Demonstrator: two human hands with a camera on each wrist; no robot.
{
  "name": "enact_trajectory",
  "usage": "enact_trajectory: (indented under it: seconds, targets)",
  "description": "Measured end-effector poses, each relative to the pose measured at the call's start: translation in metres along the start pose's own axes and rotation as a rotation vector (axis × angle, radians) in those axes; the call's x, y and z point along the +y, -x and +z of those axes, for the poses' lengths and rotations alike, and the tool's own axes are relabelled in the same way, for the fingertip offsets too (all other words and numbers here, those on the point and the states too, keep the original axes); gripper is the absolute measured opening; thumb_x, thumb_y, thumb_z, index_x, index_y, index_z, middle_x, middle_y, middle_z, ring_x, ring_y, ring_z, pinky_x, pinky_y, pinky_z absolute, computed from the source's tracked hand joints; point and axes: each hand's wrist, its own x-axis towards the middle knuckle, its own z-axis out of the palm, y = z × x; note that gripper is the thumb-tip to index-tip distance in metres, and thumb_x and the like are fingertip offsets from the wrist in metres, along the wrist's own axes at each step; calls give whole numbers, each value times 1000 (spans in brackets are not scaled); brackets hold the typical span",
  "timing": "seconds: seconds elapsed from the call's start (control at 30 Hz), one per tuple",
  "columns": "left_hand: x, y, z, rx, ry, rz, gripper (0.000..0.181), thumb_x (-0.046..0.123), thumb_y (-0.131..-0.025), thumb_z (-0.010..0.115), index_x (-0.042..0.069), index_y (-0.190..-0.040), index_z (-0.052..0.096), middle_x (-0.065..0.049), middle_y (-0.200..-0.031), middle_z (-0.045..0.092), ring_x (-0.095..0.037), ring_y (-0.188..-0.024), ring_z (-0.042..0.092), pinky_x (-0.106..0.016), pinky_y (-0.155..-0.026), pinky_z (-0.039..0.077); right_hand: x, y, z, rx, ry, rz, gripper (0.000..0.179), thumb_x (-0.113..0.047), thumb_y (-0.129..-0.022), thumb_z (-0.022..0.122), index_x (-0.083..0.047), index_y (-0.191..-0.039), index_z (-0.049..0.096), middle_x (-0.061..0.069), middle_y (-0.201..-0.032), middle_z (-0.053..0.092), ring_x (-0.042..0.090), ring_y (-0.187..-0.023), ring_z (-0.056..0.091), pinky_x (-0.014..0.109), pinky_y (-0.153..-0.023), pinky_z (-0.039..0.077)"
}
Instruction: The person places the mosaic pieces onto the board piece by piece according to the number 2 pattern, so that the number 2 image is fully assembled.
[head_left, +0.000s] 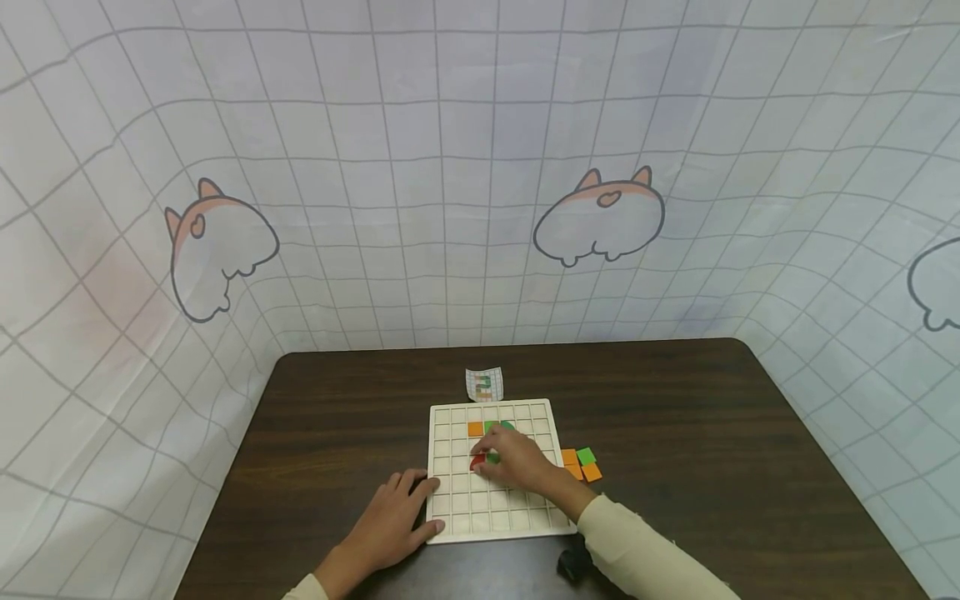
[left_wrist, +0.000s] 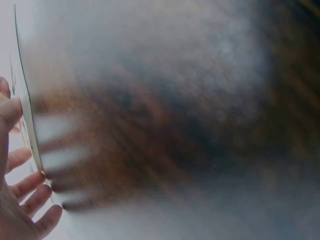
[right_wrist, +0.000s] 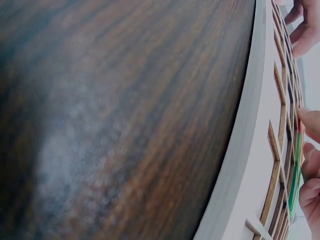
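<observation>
A cream grid board (head_left: 450, 500) with raised square cells lies on the dark table. My left hand (head_left: 388, 518) rests at its left edge, fingers spread, with the thumb and a fingertip touching the rim. My right hand (head_left: 517, 460) reaches over the board's middle, thumb and forefinger pinching a red tile (head_left: 477, 462) at a cell. Beside the red tile sits a green tile (head_left: 492, 457), partly under the hand. In an upper row are an orange square tile (head_left: 476, 428), a light green tile (head_left: 491, 426) and a darker green tile (head_left: 507, 424), partly covered.
Loose orange tiles (head_left: 592, 472) and a green square tile (head_left: 586, 456) lie against the board's right edge. A small paper card (head_left: 484, 385) with a coloured grid pattern lies behind the board. A black object (head_left: 574, 565) is near the right forearm. A white gridded curtain (head_left: 465, 250) surrounds the table.
</observation>
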Motion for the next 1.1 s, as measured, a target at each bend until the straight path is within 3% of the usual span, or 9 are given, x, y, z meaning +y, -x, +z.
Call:
enact_trajectory:
  seconds: [0.43,0.8,1.1]
  targets:
    - [-1,-1,3,0,0,-6,59,52,-95,63,17,-142,53,-12,-141,51,-29,-123,52,-52,-97,46,5,2,1,-25,13,-38,18,-23,-94,72,-15,-109,80,-5,-101,62,8,-90,55,21,-72,46]
    - [0,-1,1,-5,6,-8,59,51,-94,65,16,-141,54,-12,-139,51,-29,-121,52,-53,-95,46,3,2,-3,-43,1,-54,19,-21,-96,71,-15,-112,78,-3,-106,64,11,-97,59,28,-81,51]
    - [0,-2,1,-14,18,-10,60,51,-95,64,16,-142,53,-12,-141,50,-30,-122,51,-54,-96,46,3,2,-3,-29,28,-80,18,-20,-95,72,-13,-110,79,-2,-104,63,13,-93,58,27,-77,50]
